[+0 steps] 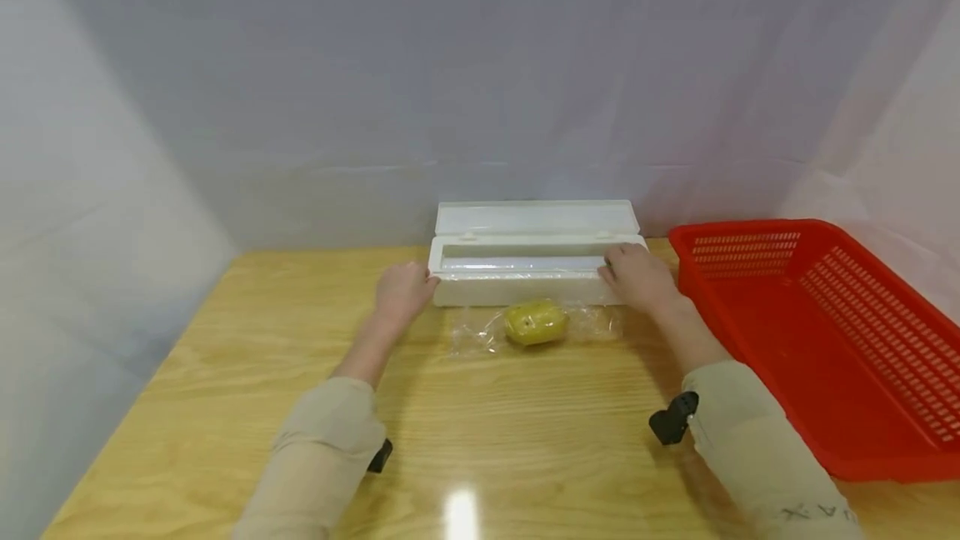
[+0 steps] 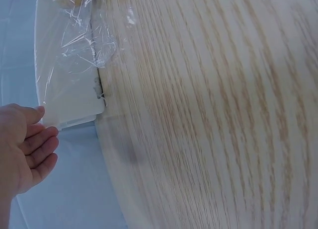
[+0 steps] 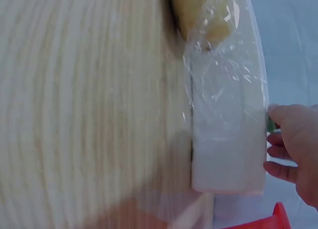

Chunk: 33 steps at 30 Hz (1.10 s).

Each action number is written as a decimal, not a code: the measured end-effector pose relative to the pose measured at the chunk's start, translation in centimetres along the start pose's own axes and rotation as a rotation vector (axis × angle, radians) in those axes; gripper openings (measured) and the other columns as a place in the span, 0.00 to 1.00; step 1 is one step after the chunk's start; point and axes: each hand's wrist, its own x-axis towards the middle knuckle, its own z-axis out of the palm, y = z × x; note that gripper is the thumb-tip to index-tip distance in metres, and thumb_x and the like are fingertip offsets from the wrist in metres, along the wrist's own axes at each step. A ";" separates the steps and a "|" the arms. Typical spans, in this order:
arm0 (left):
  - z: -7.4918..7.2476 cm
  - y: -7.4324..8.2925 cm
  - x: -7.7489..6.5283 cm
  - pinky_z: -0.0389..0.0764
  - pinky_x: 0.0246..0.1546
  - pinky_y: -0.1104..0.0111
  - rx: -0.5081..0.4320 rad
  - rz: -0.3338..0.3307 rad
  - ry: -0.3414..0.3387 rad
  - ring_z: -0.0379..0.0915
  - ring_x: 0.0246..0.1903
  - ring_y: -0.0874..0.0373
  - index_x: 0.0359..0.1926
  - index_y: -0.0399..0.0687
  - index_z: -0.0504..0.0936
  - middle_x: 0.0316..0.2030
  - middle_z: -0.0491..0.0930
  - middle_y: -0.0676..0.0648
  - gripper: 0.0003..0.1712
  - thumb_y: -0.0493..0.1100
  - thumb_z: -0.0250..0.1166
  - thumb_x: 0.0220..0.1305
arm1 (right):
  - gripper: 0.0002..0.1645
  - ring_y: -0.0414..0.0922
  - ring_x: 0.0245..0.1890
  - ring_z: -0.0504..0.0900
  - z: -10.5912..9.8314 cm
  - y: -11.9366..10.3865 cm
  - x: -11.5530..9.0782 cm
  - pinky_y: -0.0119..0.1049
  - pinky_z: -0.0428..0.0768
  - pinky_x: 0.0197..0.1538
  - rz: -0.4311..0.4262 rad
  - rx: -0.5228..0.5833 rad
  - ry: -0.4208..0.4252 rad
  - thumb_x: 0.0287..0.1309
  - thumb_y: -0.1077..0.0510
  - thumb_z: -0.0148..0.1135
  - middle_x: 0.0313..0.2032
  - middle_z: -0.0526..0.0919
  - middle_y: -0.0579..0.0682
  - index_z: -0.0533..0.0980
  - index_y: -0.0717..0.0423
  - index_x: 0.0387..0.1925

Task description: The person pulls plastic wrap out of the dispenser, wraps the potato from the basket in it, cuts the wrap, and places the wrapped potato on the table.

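Note:
A long white cling film box (image 1: pixel 525 292) lies at the back of the table with its lid (image 1: pixel 536 217) up. Inside is the film roll (image 1: pixel 517 263). My left hand (image 1: pixel 403 292) holds the box's left front corner, thumb on the edge and other fingers loosely curled in the left wrist view. At the right end, my right hand (image 1: pixel 637 275) pinches a small green piece (image 3: pixel 271 124) on the box's edge, mostly hidden by the thumb. In front of the box sits a yellow rounded potato-like item (image 1: pixel 536 323), covered by clear film (image 1: pixel 476 333) that spreads to both sides.
A red plastic basket (image 1: pixel 750 332) with slotted walls stands on the right, close to my right forearm. The wooden table (image 1: pixel 480 415) extends in front of the box. Pale sheets (image 1: pixel 375 107) hang behind and at both sides.

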 end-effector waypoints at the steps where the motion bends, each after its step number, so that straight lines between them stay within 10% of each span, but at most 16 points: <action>1: 0.1 0.0 0.0 0.59 0.16 0.69 0.005 0.001 0.007 0.56 0.14 0.58 0.10 0.47 0.62 0.10 0.62 0.52 0.25 0.43 0.60 0.61 | 0.11 0.58 0.38 0.76 -0.1 0.2 0.0 0.52 0.76 0.38 -0.037 -0.024 0.015 0.60 0.58 0.56 0.35 0.78 0.62 0.73 0.64 0.35; 14: 0.6 0.3 0.4 0.70 0.19 0.63 0.011 0.014 0.045 0.64 0.16 0.54 0.11 0.43 0.68 0.11 0.69 0.48 0.22 0.43 0.61 0.60 | 0.10 0.62 0.38 0.71 -0.2 -2.4 0.2 0.57 0.67 0.42 0.118 -0.261 -0.002 0.58 0.65 0.50 0.34 0.77 0.67 0.75 0.70 0.33; 33: 0.4 0.1 0.1 0.63 0.18 0.67 -0.042 -0.013 0.057 0.59 0.14 0.57 0.10 0.46 0.64 0.09 0.64 0.51 0.23 0.41 0.62 0.59 | 0.09 0.59 0.36 0.74 1.0 -2.9 0.2 0.49 0.67 0.47 -0.054 -0.272 0.112 0.50 0.66 0.57 0.28 0.76 0.65 0.74 0.73 0.26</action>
